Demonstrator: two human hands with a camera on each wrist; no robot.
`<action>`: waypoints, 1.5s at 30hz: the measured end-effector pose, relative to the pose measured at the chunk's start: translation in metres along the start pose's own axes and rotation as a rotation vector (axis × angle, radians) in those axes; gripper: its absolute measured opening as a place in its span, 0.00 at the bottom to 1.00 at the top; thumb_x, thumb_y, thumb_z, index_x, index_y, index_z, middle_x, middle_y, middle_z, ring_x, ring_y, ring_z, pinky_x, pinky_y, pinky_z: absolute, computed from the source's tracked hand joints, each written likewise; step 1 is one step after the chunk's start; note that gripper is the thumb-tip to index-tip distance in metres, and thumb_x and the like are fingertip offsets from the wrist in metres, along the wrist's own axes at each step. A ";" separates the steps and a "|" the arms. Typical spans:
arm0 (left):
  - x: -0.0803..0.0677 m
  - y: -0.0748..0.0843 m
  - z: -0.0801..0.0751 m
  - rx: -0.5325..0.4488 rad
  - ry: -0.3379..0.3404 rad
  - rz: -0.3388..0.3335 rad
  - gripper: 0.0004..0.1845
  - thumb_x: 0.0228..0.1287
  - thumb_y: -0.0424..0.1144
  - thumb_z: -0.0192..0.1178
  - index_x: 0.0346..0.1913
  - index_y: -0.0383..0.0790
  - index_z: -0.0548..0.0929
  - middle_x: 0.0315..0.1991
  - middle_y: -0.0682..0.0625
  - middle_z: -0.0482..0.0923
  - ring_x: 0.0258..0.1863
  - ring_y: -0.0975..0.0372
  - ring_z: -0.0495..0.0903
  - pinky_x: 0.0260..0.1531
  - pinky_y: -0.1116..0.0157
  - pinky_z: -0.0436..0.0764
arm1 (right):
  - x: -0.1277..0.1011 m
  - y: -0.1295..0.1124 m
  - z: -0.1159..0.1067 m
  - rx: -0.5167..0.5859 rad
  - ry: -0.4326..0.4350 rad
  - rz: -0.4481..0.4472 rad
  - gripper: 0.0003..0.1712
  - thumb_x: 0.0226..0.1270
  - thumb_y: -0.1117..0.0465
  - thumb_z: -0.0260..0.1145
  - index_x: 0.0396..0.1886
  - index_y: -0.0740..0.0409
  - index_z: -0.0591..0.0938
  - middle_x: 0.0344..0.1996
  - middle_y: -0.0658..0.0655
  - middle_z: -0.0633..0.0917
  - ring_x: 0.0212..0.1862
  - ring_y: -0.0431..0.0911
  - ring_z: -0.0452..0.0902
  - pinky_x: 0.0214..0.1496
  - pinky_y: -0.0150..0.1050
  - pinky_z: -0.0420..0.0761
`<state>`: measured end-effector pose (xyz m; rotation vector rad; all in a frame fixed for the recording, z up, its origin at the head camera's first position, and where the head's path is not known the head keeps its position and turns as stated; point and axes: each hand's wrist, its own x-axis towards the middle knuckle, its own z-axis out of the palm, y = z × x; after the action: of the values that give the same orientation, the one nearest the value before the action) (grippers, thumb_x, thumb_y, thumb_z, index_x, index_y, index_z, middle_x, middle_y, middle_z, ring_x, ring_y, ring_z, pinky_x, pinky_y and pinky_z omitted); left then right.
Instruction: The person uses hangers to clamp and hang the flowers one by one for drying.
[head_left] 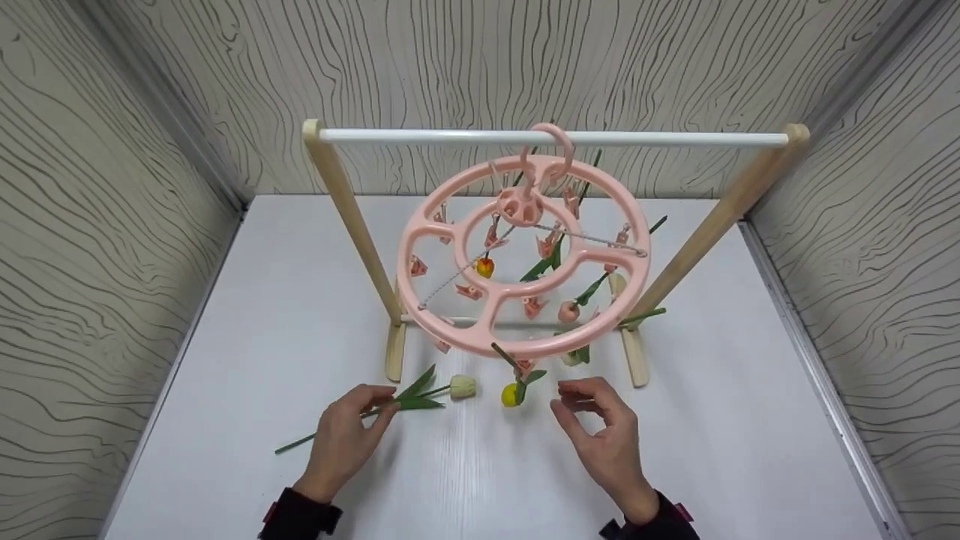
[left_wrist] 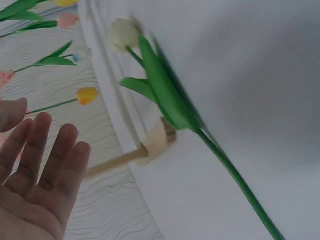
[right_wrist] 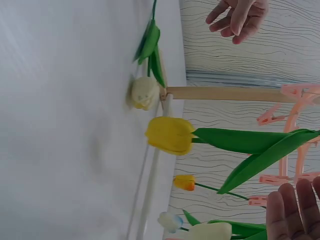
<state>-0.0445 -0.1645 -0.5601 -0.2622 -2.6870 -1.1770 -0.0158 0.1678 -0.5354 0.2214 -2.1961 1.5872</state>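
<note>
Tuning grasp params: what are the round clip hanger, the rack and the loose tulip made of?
Round clip hanger: looks like moulded pink plastic, smooth, slight sheen. Rack: pale wooden legs, glossy white bar, material unclear. Loose tulip: probably artificial; uniform green stem, matte cream head.

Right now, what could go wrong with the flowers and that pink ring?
The yellow tulip hangs head-down from one peg on the pink ring hanger; a bump from the right hand might knock it loose. The hanger hangs by one hook, so it could swing. The left hand could roll the white tulip along the table.
</note>
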 end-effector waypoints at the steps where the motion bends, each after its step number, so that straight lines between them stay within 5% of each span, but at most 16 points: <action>1: -0.002 -0.010 -0.001 0.072 -0.010 -0.018 0.11 0.62 0.33 0.76 0.46 0.43 0.90 0.40 0.53 0.91 0.41 0.61 0.90 0.42 0.61 0.92 | -0.004 0.003 0.000 -0.026 -0.004 0.006 0.18 0.61 0.74 0.77 0.46 0.52 0.88 0.40 0.48 0.89 0.41 0.36 0.86 0.42 0.29 0.88; 5: -0.008 -0.042 -0.007 0.237 -0.076 -0.127 0.13 0.59 0.32 0.77 0.47 0.41 0.90 0.40 0.51 0.91 0.43 0.57 0.90 0.42 0.57 0.90 | -0.019 0.014 0.002 -0.110 -0.058 0.015 0.18 0.59 0.72 0.79 0.41 0.44 0.88 0.34 0.47 0.90 0.36 0.35 0.85 0.38 0.32 0.88; 10: -0.009 -0.063 -0.014 0.279 -0.189 -0.277 0.14 0.59 0.31 0.76 0.49 0.38 0.90 0.42 0.47 0.90 0.46 0.52 0.89 0.44 0.54 0.90 | -0.029 0.021 0.007 -0.165 -0.142 -0.037 0.21 0.57 0.71 0.81 0.41 0.40 0.88 0.32 0.44 0.89 0.35 0.33 0.84 0.37 0.32 0.88; 14: -0.010 -0.072 -0.013 0.315 -0.229 -0.318 0.13 0.59 0.30 0.75 0.48 0.37 0.90 0.40 0.48 0.89 0.45 0.52 0.88 0.44 0.53 0.89 | -0.034 0.026 0.010 -0.196 -0.170 -0.074 0.20 0.57 0.69 0.81 0.40 0.38 0.88 0.33 0.39 0.88 0.35 0.33 0.83 0.37 0.27 0.86; 21: -0.013 -0.081 -0.010 0.366 -0.229 -0.279 0.06 0.61 0.29 0.74 0.40 0.41 0.92 0.33 0.53 0.85 0.38 0.60 0.81 0.36 0.60 0.86 | -0.038 0.036 0.012 -0.254 -0.207 -0.101 0.17 0.57 0.66 0.82 0.39 0.40 0.88 0.32 0.43 0.89 0.33 0.34 0.83 0.37 0.24 0.85; 27: -0.013 -0.082 -0.011 0.385 -0.230 -0.247 0.05 0.62 0.29 0.74 0.35 0.43 0.91 0.30 0.54 0.83 0.35 0.62 0.81 0.35 0.62 0.85 | -0.038 0.037 0.011 -0.281 -0.261 -0.075 0.14 0.59 0.64 0.82 0.38 0.42 0.89 0.31 0.40 0.88 0.33 0.37 0.84 0.36 0.30 0.88; 39: -0.020 -0.089 -0.006 0.544 -0.202 0.000 0.10 0.61 0.26 0.73 0.37 0.42 0.83 0.30 0.54 0.78 0.32 0.62 0.78 0.30 0.68 0.83 | -0.040 0.033 0.014 -0.283 -0.328 -0.062 0.09 0.62 0.62 0.80 0.37 0.45 0.89 0.31 0.38 0.87 0.33 0.39 0.85 0.36 0.36 0.90; 45: -0.018 -0.082 -0.016 0.624 -0.215 0.073 0.10 0.63 0.25 0.71 0.38 0.40 0.81 0.31 0.51 0.77 0.32 0.60 0.77 0.29 0.66 0.81 | -0.041 0.031 0.019 -0.275 -0.346 -0.107 0.07 0.62 0.62 0.81 0.37 0.49 0.90 0.31 0.38 0.87 0.32 0.37 0.83 0.36 0.28 0.85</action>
<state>-0.0452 -0.2325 -0.6115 -0.3931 -3.0290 -0.2609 0.0054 0.1558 -0.5845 0.5544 -2.5839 1.2450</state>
